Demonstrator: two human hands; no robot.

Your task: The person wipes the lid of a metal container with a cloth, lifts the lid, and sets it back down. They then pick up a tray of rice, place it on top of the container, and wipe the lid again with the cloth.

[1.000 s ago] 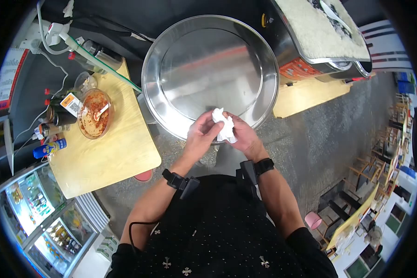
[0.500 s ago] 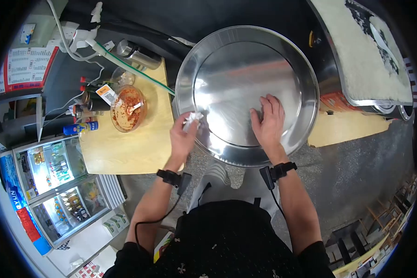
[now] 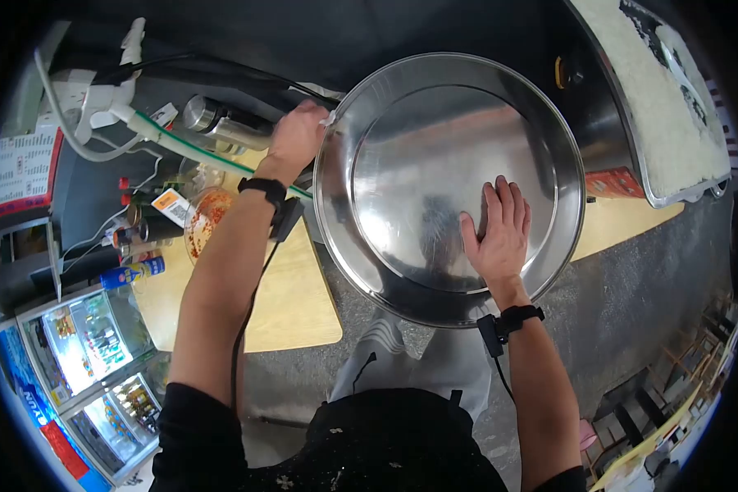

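A large round steel tray [image 3: 418, 180] with a raised rim lies in front of me. At its upper left rim, my left hand [image 3: 298, 135] is closed on a crumpled white tissue [image 3: 329, 120], of which only a bit shows. The tissue touches the rim or lies right beside it. My right hand [image 3: 500, 234] rests palm down on the lower right part of the tray, fingers spread, holding nothing. A green-striped white hose [image 3: 197, 151] runs beneath my left forearm toward the tray's left edge.
On the wooden table [image 3: 287, 303] are a bowl of red sauce [image 3: 205, 221], partly behind my left forearm, a blue can [image 3: 133, 272] and several bottles. A steel flask [image 3: 221, 121] lies behind. A white-covered tray [image 3: 644, 115] is at right, a glass-door fridge [image 3: 90, 336] lower left.
My left hand has moved up along the tray's left side to its upper left rim with the tissue. My right hand still lies on the tray. The view has shifted slightly.
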